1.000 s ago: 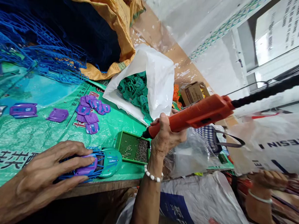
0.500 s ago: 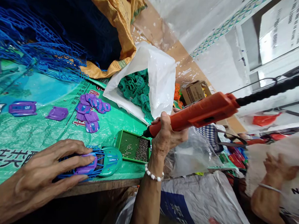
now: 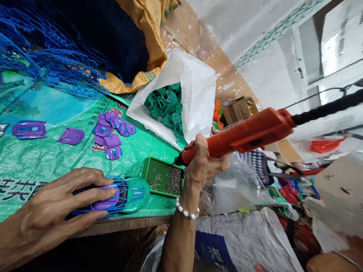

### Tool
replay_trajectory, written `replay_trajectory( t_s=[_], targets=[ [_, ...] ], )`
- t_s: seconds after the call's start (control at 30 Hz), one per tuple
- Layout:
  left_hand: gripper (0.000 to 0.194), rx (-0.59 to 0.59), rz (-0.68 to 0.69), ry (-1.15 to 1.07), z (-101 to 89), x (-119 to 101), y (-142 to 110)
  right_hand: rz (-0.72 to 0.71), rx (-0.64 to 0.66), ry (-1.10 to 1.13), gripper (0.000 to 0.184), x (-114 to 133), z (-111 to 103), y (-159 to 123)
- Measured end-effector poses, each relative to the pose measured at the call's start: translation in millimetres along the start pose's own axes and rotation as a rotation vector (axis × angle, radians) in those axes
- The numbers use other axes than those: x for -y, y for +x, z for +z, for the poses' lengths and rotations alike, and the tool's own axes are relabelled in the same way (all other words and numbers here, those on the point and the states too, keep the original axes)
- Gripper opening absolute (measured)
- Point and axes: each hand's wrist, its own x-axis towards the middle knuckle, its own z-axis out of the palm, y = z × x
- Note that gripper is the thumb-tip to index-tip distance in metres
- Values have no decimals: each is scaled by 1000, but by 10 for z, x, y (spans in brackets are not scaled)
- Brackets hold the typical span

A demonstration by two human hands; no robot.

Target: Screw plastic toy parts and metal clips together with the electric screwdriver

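My left hand [image 3: 55, 204] lies over a toy car body [image 3: 123, 195] of blue, purple and teal plastic at the table's front edge, its fingers pressing it down. My right hand [image 3: 203, 161] is wrapped round an orange electric screwdriver [image 3: 244, 134]. The dark tip of that tool points down at a green tray of small screws [image 3: 163, 177], just right of the toy. A white bead bracelet circles my right wrist.
Several purple plastic parts [image 3: 111, 131] lie on the green printed sheet [image 3: 32, 161]. A white bag of teal parts [image 3: 177, 103] stands behind the tray, with blue frames [image 3: 37, 61] and a yellow sack at the back left. Another person's arm [image 3: 329, 266] shows at the lower right, among sacks.
My hands, the toy and the screwdriver have hardly moved. The other person's arm and the white sack at the right have shifted.
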Motion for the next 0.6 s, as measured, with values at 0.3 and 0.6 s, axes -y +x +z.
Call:
replay_trajectory(
  t_s=[0.3,0.6],
  targets=[
    [35,74,66,59,-51,59,25,40,-41,80,46,49,-3,19],
    [39,63,-4,0,-44,71,-20,53,-55,89,42,85,-31,-1]
  ],
)
